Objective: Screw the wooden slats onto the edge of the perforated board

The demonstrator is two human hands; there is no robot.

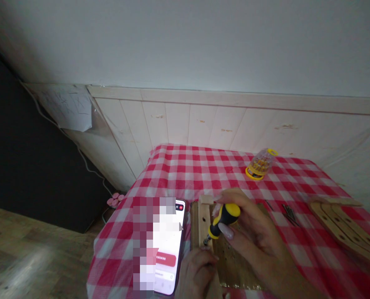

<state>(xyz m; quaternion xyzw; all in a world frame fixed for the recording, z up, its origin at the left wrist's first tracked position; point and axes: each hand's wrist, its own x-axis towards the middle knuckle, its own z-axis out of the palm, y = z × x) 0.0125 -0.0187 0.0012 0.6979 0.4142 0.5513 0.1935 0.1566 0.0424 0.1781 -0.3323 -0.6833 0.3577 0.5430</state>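
Note:
My right hand is closed round a yellow-and-black screwdriver. The tool tilts down to the left, its metal tip at a pale wooden strip with a dark hole. Around the strip's near part my left hand is curled, fingertips right beside the screwdriver's tip; whether they pinch a screw there is hidden. Beneath the strip and both hands lies a brown board with small holes in it. A small wooden block sits at the strip's far end.
A lit phone lies left of the board on a red-and-white checked tablecloth. A clear bit case with yellow ends stands toward the back. To the right are several dark screws and curved wooden slats.

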